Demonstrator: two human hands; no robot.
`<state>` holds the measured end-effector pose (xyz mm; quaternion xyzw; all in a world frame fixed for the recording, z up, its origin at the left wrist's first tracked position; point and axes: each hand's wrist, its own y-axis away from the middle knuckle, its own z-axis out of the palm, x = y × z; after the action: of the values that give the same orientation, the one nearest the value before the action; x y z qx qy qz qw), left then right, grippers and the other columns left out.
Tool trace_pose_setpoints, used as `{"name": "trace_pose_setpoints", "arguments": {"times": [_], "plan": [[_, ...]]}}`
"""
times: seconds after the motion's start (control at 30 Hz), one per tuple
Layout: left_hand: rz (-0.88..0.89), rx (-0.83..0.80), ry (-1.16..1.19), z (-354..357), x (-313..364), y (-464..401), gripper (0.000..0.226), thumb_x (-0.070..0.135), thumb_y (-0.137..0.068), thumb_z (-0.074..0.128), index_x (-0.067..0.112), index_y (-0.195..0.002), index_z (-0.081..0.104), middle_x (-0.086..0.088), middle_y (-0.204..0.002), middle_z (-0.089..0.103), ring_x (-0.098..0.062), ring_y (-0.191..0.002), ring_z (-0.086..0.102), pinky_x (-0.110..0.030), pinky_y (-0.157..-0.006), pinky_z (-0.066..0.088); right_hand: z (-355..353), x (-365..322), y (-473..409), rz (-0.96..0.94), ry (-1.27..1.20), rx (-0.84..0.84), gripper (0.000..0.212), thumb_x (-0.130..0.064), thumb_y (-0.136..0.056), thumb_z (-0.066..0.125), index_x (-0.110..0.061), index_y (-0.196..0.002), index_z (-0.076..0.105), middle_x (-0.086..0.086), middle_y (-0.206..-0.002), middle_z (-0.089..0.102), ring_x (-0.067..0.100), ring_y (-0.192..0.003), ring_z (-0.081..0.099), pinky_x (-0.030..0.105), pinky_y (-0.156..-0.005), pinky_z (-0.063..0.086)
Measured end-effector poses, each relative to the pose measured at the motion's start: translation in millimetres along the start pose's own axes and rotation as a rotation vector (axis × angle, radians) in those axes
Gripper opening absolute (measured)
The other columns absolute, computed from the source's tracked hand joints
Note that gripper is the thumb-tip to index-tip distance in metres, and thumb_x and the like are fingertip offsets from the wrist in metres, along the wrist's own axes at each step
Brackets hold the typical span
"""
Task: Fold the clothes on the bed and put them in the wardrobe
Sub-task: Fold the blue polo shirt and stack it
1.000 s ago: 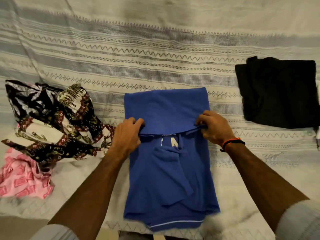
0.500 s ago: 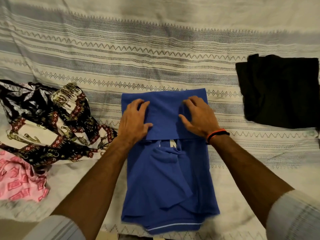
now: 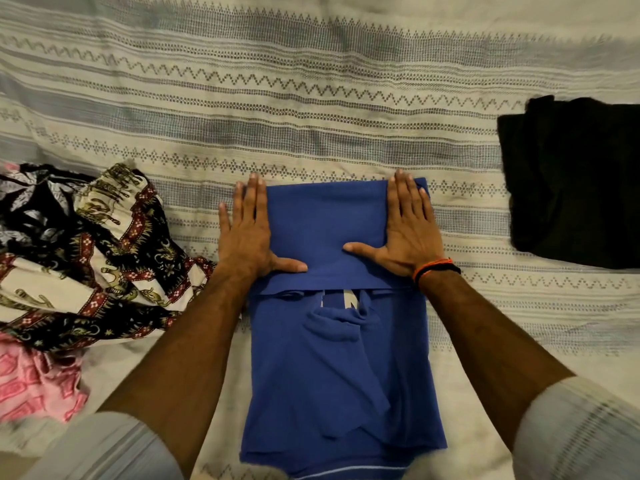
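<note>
Bed point(image 3: 311, 98) — clothes point(image 3: 329, 358) atop

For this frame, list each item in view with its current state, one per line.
blue shirt: partly folded, far end turned over toward the person, flat on the bed.
left hand: flat, pressing the fold's left edge.
right hand: flat, pressing the fold's right edge.
black garment: folded, lying apart at right.
patterned garment: crumpled, unfolded.
pink garment: crumpled, unfolded.
bedspread: spread, slightly wrinkled.

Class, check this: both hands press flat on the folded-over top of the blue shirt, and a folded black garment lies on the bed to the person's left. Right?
One error: the head view shows the folded black garment to the person's right. Both the left hand and right hand do press flat on the blue shirt.
</note>
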<state>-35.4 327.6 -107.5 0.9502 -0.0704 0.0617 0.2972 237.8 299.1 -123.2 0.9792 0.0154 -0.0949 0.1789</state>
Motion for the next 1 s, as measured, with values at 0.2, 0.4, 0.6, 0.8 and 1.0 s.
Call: {"name": "trace_pose_setpoints", "arguments": {"times": [0.2, 0.4, 0.6, 0.8, 1.0], "plan": [[-0.014, 0.255, 0.165, -9, 1, -1, 0.101, 0.071, -0.083, 0.050, 0.008, -0.155, 0.016, -0.011, -0.162, 0.013, -0.031, -0.148, 0.014, -0.049, -0.119, 0.013, -15, 9, -5, -0.016, -0.104, 0.141, 0.079, -0.061, -0.093, 0.031, -0.005, -0.150, 0.031, 0.014, -0.156, 0.028, 0.032, -0.144, 0.025, 0.046, -0.119, 0.014], [-0.039, 0.335, 0.065, -39, 0, -17, 0.032, 0.022, -0.096, 0.058, 0.013, -0.127, 0.057, -0.017, -0.126, 0.053, -0.034, -0.116, 0.044, -0.043, -0.098, 0.036, -48, 18, -30, 0.015, -0.079, 0.105, 0.042, -0.025, -0.084, 0.062, -0.014, -0.124, 0.057, 0.012, -0.120, 0.055, 0.033, -0.114, 0.047, 0.046, -0.104, 0.023], [-0.050, 0.285, -0.005, -58, 5, 3, 0.025, 0.015, -0.089, 0.066, 0.010, -0.113, 0.061, -0.014, -0.111, 0.061, -0.033, -0.103, 0.054, -0.043, -0.090, 0.042, -79, 19, -20, -0.039, -0.091, 0.034, 0.033, -0.017, -0.075, 0.072, -0.017, -0.107, 0.068, 0.007, -0.113, 0.057, 0.029, -0.108, 0.053, 0.042, -0.096, 0.032], [-0.056, 0.359, 0.168, -67, 13, 61, 0.020, 0.004, -0.088, 0.064, 0.016, -0.097, 0.050, -0.005, -0.088, 0.057, -0.023, -0.081, 0.053, -0.035, -0.072, 0.040, -96, 14, 31, -0.042, -0.147, 0.098, 0.028, -0.008, -0.070, 0.067, -0.019, -0.096, 0.065, 0.008, -0.088, 0.072, 0.038, -0.085, 0.063, 0.041, -0.077, 0.047], [0.001, 0.388, 0.119, -58, 15, 121, 0.028, 0.009, -0.086, 0.068, 0.016, -0.113, 0.062, -0.011, -0.106, 0.067, -0.030, -0.095, 0.063, -0.042, -0.083, 0.051, -97, 8, 96, -0.078, -0.166, 0.198, 0.037, -0.005, -0.071, 0.066, -0.021, -0.104, 0.073, 0.006, -0.095, 0.075, 0.034, -0.091, 0.066, 0.039, -0.079, 0.053]]}}
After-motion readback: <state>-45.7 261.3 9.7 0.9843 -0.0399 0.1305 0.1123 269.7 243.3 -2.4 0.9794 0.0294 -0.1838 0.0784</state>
